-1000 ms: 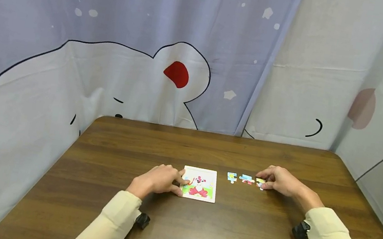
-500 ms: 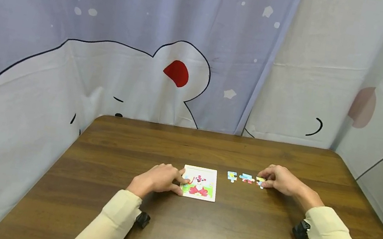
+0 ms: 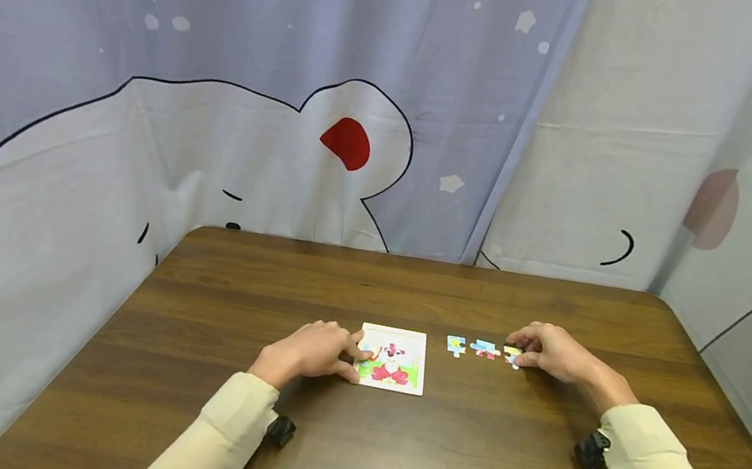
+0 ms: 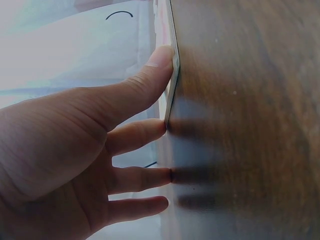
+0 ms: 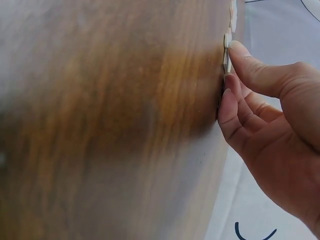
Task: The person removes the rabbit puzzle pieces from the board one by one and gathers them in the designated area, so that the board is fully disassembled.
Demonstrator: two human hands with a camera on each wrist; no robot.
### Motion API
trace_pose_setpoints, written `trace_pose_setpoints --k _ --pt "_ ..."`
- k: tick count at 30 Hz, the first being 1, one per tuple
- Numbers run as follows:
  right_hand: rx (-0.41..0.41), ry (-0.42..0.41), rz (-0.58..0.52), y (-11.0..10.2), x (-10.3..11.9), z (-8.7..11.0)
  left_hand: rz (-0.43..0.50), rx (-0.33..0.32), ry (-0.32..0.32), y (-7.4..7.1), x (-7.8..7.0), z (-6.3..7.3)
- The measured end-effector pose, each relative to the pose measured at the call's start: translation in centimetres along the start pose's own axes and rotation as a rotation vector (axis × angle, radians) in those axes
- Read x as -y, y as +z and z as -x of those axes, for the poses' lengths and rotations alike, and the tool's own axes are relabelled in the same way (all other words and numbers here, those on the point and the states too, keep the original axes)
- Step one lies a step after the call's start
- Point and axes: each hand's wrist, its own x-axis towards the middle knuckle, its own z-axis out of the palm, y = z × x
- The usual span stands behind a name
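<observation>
Pair of pieces (image 3: 484, 351) between board (image 3: 392, 362) against straight left fingers (image 4: 140, 178) and right fingers' (image 5: 229, 110) pinched piece (image 3: 512, 352)

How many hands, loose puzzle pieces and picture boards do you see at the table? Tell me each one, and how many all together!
Hands (left hand, right hand): 2
Loose puzzle pieces (left piece, middle piece, right piece): 3
Picture board: 1
Total in view: 6
</observation>
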Motion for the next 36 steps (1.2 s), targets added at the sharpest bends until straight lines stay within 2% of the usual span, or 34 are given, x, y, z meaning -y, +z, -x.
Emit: trace_pose_setpoints --k 6,12,21,27,36 --pt "-0.026 0.009 -0.05 -0.2 0.2 -0.1 0.004 0.0 -0.001 0.1 0.0 0.1" --pt "-0.036 0.001 -0.048 -0.4 1.2 -0.9 0.003 0.0 -0.01 0.2 -0.1 0.2" --pt "0.038 -0.057 -0.16 0.7 4.0 -2.8 0.003 -0.002 -0.013 0.2 -0.3 -0.2" --pt "0.083 -0.057 -0.248 1.8 5.8 -4.0 -0.004 0.0 -0.004 0.1 -0.5 -0.5" --pt "0.128 -0.066 -0.259 3.6 8.1 -6.1 -0.019 0.012 -0.009 0.3 -0.5 -0.6"
